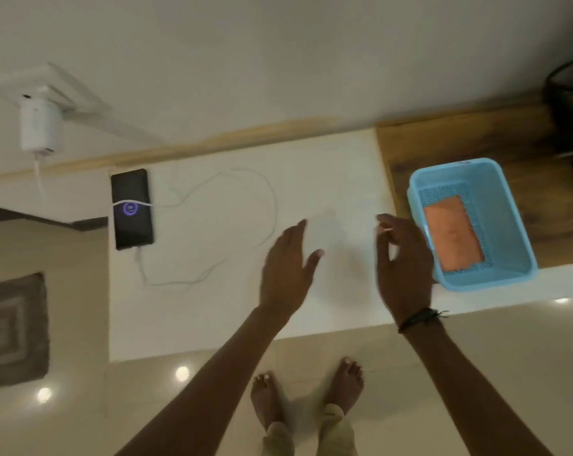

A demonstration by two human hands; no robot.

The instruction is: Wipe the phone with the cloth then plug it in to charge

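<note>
White table (232,311) is carrying the phone (132,209) at far left, screen glowing, cable (245,179) plugged in. Both hands, left (286,271) and right (405,268), are hovering empty with open grip; the cloth (452,240) is lying in the blue basket (508,205) at right.

A blue basket (508,205) is seen at the right edge of the white surface (311,179), partly on a wooden ledge (459,139). A grey mat (12,330) is laid on the glossy floor (508,357) at left.
</note>
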